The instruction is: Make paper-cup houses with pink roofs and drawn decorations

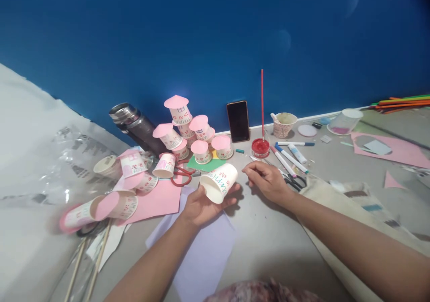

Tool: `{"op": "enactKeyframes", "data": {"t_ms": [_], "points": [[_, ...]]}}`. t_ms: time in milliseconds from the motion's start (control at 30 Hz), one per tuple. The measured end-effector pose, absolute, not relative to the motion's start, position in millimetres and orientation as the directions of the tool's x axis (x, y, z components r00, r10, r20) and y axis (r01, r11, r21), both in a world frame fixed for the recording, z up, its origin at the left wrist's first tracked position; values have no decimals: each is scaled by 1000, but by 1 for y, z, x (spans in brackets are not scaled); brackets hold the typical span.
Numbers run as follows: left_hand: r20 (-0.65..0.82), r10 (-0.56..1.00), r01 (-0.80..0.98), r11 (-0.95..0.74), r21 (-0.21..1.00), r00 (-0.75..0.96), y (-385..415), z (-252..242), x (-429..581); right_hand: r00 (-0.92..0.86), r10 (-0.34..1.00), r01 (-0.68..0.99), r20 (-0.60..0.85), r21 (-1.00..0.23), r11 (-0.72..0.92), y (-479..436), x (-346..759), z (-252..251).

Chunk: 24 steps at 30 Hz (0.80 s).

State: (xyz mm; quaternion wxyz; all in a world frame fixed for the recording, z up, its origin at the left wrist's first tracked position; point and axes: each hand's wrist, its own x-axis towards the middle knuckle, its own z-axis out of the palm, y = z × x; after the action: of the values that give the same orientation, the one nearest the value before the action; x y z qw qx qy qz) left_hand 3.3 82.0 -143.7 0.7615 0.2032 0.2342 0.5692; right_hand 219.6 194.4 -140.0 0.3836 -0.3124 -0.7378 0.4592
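Observation:
My left hand [203, 205] is closed round a white paper cup [220, 183], tilted on its side with its open mouth toward me. Drawn red flowers and green-blue strokes decorate the cup's wall. Just to its right, my right hand [268, 181] has its fingers curled into a pinch, apart from the cup; whatever is in them, if anything, is too small to make out. Behind the cup stand several similar cups with pink paper cone roofs [200, 147], some stacked into a tower [179, 111]. Another decorated cup [164, 166] lies tipped to the left.
A red paint pot [260, 148], markers [285, 159] and black scissors [295, 181] lie beyond my right hand. A phone [238, 121] leans on the blue wall. Left are a dark flask [141, 129], red-handled scissors [181, 175] and pink paper [157, 203]. Purple paper [204, 252] lies below.

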Motion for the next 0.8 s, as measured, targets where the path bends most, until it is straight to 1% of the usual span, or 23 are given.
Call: {"op": "enactKeyframes", "data": {"t_ms": [133,233,300,367,433,533,600,667,733,800], "points": [[-161,960,-720,279,635,230,82,-144,6,-505,830,129,237,-930,343,196,217,-144],[-170,964,-665,264,699,204,83,-145,10,-491,827,120,274,-919,376,195,216,-145],[-143,981,-601,195,775,134,86,-147,13,-484,816,116,316,-901,418,196,216,-145],[-67,997,-502,81,861,45,88,-147,16,-462,820,116,337,-894,432,198,216,-143],[30,999,-368,-39,929,-29,88,-147,21,-407,861,98,307,-922,375,201,216,-141],[132,984,-73,-141,987,-123,85,-147,29,-326,918,55,226,-965,257,206,217,-138],[196,967,164,-169,972,-162,82,-148,31,-313,927,51,206,-971,233,208,217,-137],[294,943,379,-218,899,-157,80,-151,30,-313,929,55,196,-973,224,210,218,-137],[428,896,556,-298,776,-117,81,-153,27,-319,929,56,187,-975,216,210,217,-138],[545,836,683,-366,633,-57,82,-155,22,-331,925,59,183,-975,214,210,217,-140]]}}
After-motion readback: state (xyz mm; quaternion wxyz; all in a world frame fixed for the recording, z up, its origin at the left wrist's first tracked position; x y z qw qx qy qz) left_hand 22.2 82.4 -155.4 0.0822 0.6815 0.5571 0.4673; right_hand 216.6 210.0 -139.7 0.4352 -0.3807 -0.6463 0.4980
